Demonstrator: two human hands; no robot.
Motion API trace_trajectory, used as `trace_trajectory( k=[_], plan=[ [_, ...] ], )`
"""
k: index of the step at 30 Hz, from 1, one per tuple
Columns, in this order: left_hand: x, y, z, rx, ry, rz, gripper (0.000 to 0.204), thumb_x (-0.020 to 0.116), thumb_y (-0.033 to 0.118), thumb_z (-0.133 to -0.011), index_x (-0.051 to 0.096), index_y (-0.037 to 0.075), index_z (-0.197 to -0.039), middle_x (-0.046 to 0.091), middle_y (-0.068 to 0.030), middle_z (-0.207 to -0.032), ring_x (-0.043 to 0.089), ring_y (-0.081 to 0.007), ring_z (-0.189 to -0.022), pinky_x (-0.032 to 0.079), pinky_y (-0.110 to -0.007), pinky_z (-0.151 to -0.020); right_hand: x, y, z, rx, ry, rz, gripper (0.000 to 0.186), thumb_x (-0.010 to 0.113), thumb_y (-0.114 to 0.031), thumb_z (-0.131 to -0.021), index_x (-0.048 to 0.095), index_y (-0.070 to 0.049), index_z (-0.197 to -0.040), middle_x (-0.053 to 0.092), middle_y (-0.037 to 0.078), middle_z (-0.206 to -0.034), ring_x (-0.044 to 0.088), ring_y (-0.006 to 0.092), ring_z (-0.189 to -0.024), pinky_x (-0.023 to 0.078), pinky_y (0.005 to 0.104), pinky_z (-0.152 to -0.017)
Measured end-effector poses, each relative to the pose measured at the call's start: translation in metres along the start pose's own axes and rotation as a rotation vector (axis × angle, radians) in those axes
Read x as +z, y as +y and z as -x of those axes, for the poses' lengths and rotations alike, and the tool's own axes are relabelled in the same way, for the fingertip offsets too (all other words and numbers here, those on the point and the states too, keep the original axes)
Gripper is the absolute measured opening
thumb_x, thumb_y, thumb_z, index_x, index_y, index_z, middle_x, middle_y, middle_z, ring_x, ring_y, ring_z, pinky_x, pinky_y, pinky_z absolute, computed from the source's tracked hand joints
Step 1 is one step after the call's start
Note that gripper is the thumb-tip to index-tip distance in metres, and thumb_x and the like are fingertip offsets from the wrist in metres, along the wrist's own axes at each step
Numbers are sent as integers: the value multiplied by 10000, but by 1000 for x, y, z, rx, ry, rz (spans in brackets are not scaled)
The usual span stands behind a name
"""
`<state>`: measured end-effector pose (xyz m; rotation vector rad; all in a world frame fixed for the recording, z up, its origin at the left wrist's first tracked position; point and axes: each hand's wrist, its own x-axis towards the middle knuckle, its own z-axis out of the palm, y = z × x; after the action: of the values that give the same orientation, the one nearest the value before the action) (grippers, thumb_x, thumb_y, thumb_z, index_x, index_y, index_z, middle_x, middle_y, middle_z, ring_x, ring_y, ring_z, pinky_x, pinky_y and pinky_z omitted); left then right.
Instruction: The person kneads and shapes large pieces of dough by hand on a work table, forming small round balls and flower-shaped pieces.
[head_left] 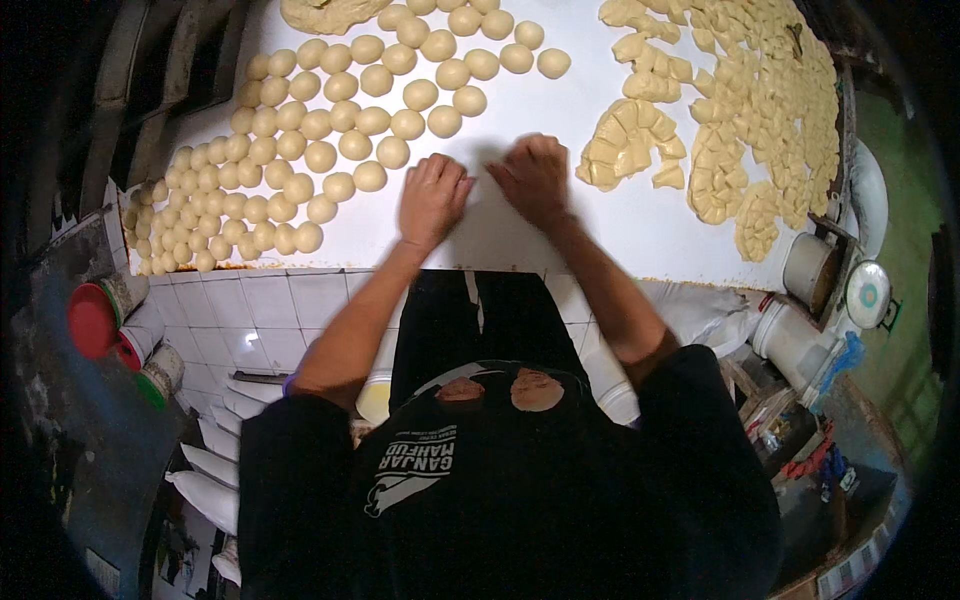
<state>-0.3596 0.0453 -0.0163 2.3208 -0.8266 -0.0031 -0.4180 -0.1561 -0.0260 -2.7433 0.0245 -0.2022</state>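
Both my hands rest low over the white tabletop (500,245), near its front edge and a little apart. My left hand (433,203) is curled with its knuckles up, just right of the rows of smooth round dough balls (338,187). Curled the same way, my right hand (535,182) sits left of the cut dough pieces (612,148). Whatever lies under either palm, if anything, is hidden by the fingers. The balls spread in close rows over the table's left side. On the right, many uneven yellowish chunks lie in clusters.
A larger dough lump (335,12) lies at the far edge. A metal pot (808,268) stands by the table's right corner, with a white bucket (795,335) below. Red tub (92,320) and other containers are at lower left, near stacked white sacks (205,490).
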Motion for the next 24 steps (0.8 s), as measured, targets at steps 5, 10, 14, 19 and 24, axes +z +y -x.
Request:
trace_trajectory(
  k=[5, 10, 14, 19, 24],
  plan=[
    [-18, 7, 72, 9, -203, 210, 149, 756, 99, -864, 628, 42, -911, 646, -169, -964, 587, -388, -905, 457, -498, -819, -5, 9, 66, -251, -73, -135, 426, 722, -467, -911, 708, -49, -995, 666, 178, -978, 612, 377, -927, 455, 550, -861],
    [6, 24, 15, -127, 93, -100, 141, 700, 152, -934, 618, 42, -904, 628, -185, -932, 578, -383, -923, 439, -501, -802, -13, 4, -4, -133, 11, -110, 350, 776, -411, -867, 664, -85, -928, 619, 129, -945, 575, 331, -942, 435, 497, -814],
    [16, 51, 86, -59, -5, 128, 182, 728, 187, -928, 685, 46, -1034, 631, -163, -963, 596, -387, -956, 454, -519, -828, 3, 4, 61, -450, -64, 25, 240, 740, -311, -884, 672, -80, -887, 615, 128, -923, 617, 334, -989, 473, 512, -833],
    [-5, 17, 35, -157, 190, -148, 172, 718, 214, -919, 648, 58, -896, 625, -163, -950, 579, -395, -881, 429, -517, -787, -21, 24, -6, -330, -96, -140, 315, 835, -353, -812, 676, -98, -903, 647, 111, -978, 613, 312, -968, 470, 469, -834],
    [10, 45, 88, -65, 31, 135, 159, 754, 146, -892, 646, 55, -965, 635, -155, -1011, 593, -372, -949, 454, -504, -812, -4, 12, 64, -334, -80, -155, 248, 749, -292, -920, 690, -53, -947, 654, 109, -974, 626, 336, -1051, 473, 526, -935]
  ],
)
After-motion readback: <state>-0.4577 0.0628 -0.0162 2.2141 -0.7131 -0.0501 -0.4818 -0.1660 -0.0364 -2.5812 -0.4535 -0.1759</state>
